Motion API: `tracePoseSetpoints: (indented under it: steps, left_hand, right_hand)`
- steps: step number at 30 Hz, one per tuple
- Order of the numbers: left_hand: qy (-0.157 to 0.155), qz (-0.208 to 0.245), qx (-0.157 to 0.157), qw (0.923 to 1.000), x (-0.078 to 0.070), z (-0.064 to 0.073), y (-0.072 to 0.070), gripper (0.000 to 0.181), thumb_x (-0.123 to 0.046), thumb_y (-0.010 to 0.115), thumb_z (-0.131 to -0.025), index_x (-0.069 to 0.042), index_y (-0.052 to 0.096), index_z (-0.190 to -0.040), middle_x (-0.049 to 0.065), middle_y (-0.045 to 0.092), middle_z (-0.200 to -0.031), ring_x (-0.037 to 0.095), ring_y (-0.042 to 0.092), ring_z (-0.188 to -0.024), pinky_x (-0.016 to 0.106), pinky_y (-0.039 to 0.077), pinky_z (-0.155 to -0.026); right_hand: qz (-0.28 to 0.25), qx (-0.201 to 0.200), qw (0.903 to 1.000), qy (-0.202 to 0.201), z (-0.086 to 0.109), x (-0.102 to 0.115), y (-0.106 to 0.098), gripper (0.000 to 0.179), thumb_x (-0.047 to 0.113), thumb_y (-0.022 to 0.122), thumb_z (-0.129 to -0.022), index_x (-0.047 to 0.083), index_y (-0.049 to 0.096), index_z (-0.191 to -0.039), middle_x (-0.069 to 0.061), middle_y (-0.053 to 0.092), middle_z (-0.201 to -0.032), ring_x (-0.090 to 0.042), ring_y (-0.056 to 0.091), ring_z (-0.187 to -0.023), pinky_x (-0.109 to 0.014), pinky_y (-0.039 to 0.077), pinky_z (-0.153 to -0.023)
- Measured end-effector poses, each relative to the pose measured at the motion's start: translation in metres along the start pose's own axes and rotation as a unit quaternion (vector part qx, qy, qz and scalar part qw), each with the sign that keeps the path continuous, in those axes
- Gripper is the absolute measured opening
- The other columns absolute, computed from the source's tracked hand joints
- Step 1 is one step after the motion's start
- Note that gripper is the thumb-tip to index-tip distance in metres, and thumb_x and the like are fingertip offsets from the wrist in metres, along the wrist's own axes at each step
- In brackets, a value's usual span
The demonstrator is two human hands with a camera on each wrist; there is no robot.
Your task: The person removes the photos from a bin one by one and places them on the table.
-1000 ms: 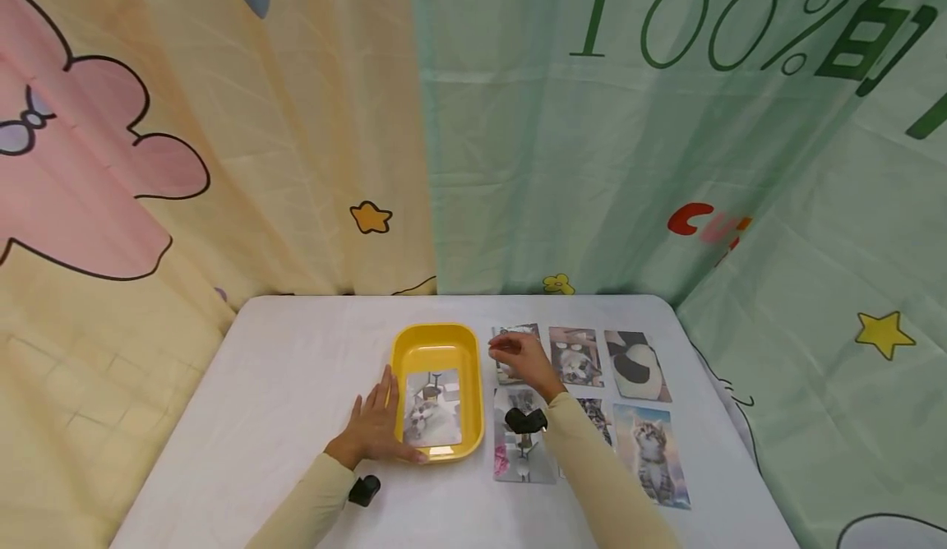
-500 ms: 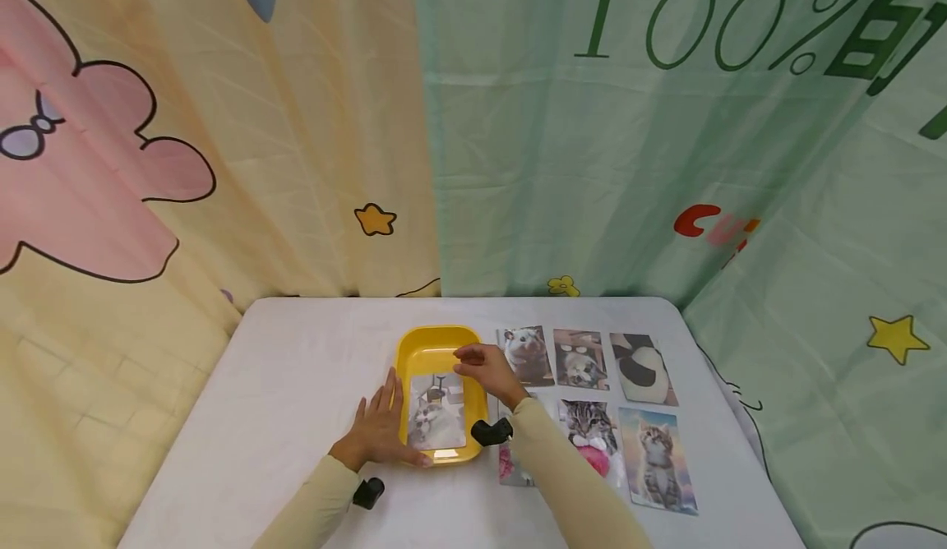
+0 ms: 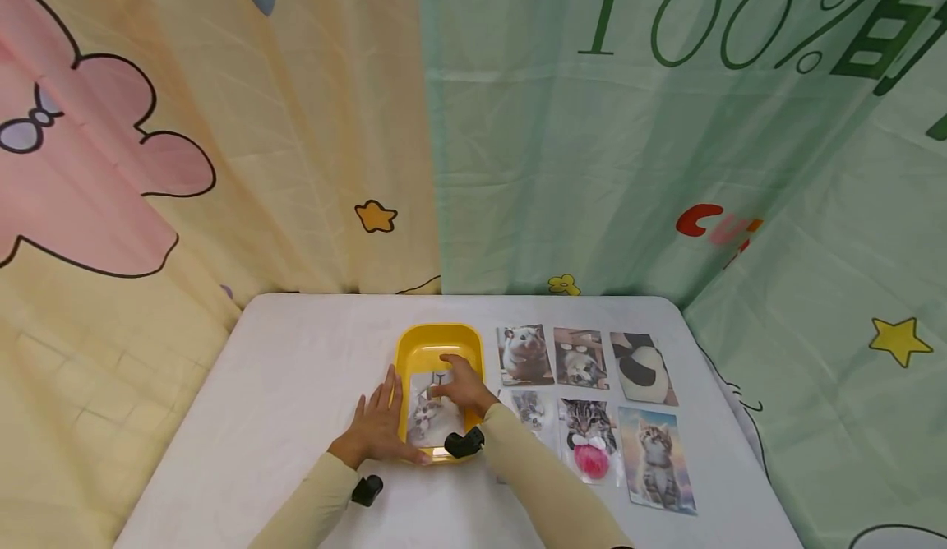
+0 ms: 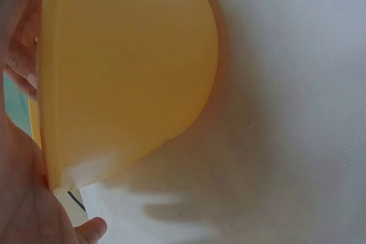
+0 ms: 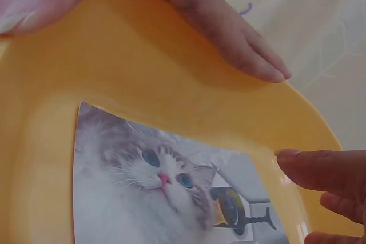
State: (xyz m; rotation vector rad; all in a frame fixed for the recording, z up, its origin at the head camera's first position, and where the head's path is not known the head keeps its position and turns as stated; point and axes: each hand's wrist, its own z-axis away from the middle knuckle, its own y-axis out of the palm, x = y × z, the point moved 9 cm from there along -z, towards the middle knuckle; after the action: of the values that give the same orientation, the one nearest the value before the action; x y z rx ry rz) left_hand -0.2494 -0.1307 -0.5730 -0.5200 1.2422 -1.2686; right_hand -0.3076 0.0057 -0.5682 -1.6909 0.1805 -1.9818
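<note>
A yellow plastic tray [image 3: 432,339] stands on the white tabletop, and a glossy card with a photo of a blue-eyed cat [image 5: 154,192] lies inside it. My left hand [image 3: 376,427] rests against the tray's left rim with fingers extended and thumb at the near edge. In the left wrist view, the palm meets the rim beside the tray's outer wall [image 4: 126,55]. Over the tray's right part hovers my right hand [image 3: 464,386], thumb and forefinger apart, nothing held. Its fingers [image 5: 326,172] appear near the card's edge in the right wrist view.
Several animal photo cards lie in two rows right of the tray, including a hamster card [image 3: 525,355] and a kitten card [image 3: 657,460]. My right sleeve [image 3: 551,483] partly covers the nearest card. Printed curtains [image 3: 547,163] hang behind the table.
My right hand has moved left and nearer, from above the hamster card to over the tray, uncovering the cards there. The left hand has stayed at the tray rim.
</note>
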Motion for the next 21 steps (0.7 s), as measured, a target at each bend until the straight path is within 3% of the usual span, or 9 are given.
tracePoseSetpoints:
  steps: [9, 15, 21]
  left_hand:
    - [-0.002, 0.000, 0.000, 1.0000, 0.001, -0.001, 0.000, 0.151, -0.075, 0.078, -0.049, 0.004, 0.000, -0.152, 0.018, -0.012, -0.160, 0.043, 0.013, -0.143, 0.062, 0.006, -0.113]
    - [0.001, -0.006, -0.002, 1.0000, 0.000, -0.001, -0.001, 0.151, -0.076, 0.077, -0.049, 0.004, 0.000, -0.152, 0.019, -0.012, -0.160, 0.043, 0.014, -0.143, 0.063, 0.007, -0.113]
    - [0.007, -0.003, 0.001, 1.0000, -0.002, 0.001, -0.002, 0.150, -0.074, 0.078, -0.051, 0.006, 0.002, -0.151, 0.020, -0.010, -0.160, 0.044, 0.014, -0.143, 0.064, 0.007, -0.112]
  right_hand:
    - [0.083, 0.016, 0.9961, -0.023, -0.003, 0.000, 0.009, 0.060, 0.010, 0.074, -0.083, -0.008, 0.049, -0.134, -0.024, 0.049, -0.137, -0.038, 0.044, -0.128, -0.050, 0.034, -0.108]
    - [0.153, 0.021, 0.9868, -0.049, -0.004, 0.001, 0.013, 0.056, 0.012, 0.077, -0.081, -0.006, 0.055, -0.129, -0.021, 0.057, -0.128, -0.036, 0.051, -0.120, -0.047, 0.040, -0.104]
    - [0.113, 0.019, 0.9916, -0.060, 0.000, 0.004, 0.011, 0.047, 0.007, 0.076, -0.080, -0.003, 0.060, -0.123, -0.019, 0.064, -0.113, -0.032, 0.061, -0.102, -0.044, 0.050, -0.092]
